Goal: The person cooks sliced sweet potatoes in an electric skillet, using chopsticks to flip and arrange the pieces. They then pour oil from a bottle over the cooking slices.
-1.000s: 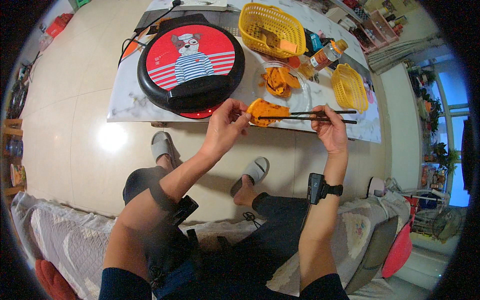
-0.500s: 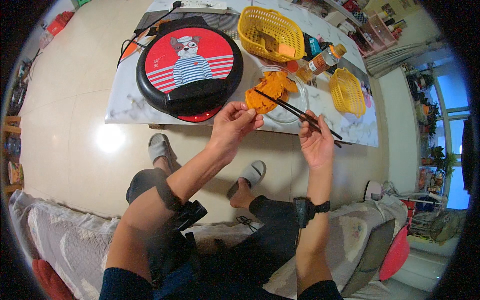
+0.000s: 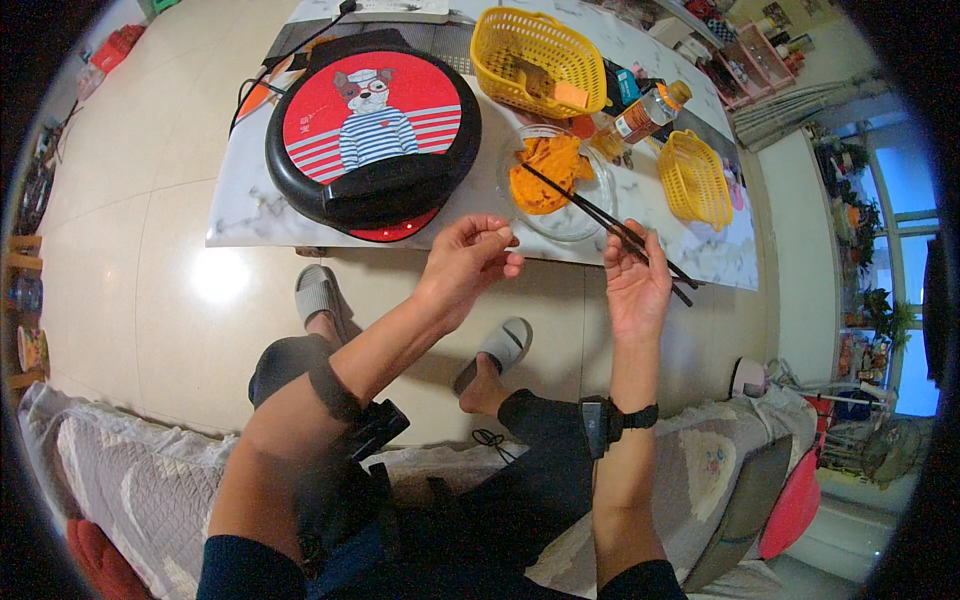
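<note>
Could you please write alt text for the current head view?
The right hand holds dark chopsticks against orange food in a clear dish; the left hand hovers apart from the food. On the table, a round black appliance stands left, a bottle and two yellow baskets right of it.

Dark navy sleeves at seven and five o'clock; black straps at eight and four (the latter carrying a boxy dark device); dark trousers; grey slippers, the nine o'clock one ribbed.
</note>
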`<state>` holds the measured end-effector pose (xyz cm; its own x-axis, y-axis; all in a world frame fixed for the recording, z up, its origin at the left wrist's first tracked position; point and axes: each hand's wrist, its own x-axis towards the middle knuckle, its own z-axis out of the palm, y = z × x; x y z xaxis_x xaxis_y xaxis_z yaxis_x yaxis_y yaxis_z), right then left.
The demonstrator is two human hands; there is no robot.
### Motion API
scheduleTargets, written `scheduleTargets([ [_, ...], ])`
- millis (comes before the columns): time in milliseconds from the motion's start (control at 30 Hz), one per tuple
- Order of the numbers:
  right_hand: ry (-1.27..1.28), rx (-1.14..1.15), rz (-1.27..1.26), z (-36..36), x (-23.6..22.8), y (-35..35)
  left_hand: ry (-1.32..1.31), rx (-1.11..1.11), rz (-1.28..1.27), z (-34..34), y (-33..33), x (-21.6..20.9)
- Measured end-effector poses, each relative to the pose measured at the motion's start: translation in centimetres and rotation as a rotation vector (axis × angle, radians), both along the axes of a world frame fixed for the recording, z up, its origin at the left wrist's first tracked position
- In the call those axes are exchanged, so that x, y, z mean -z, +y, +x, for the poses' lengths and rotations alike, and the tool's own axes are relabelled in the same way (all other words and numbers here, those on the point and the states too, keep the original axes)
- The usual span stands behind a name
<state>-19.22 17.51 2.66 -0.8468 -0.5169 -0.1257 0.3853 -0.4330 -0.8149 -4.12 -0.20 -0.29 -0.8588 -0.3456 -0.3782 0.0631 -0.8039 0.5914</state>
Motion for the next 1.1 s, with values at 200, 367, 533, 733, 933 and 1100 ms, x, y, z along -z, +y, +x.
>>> scheduleTargets([
  [200, -0.021, 0.028, -0.023, -0.3, -0.8, 0.4, 0.031, 0.046, -0.021, 1.7, -1.0, 0.2],
  [367, -0.007, 0.055, 0.020, -0.5, -0.7, 0.6, 0.040, 0.054, -0.054, 2.2, -1.2, 0.1],
  [533, -0.007, 0.010, -0.009, -0.6, -0.7, 0.5, -0.035, 0.139, -0.152, 2.6, -1.2, 0.2],
  [733, 0.329, -0.003, 0.049, 1.5, -2.7, 0.3, -0.072, 0.191, -0.224, 3.7, -1.3, 0.2],
  [933, 1.215, 0.010, 0.377, 4.7, -7.0, 1.7, -0.095, 0.242, -0.246, 6.1, -2.4, 0.4],
  [1100, 1.274, -0.002, 0.273, 7.0, -10.0, 3.2, -0.190, 0.263, -0.262, 7.8, -2.7, 0.9],
])
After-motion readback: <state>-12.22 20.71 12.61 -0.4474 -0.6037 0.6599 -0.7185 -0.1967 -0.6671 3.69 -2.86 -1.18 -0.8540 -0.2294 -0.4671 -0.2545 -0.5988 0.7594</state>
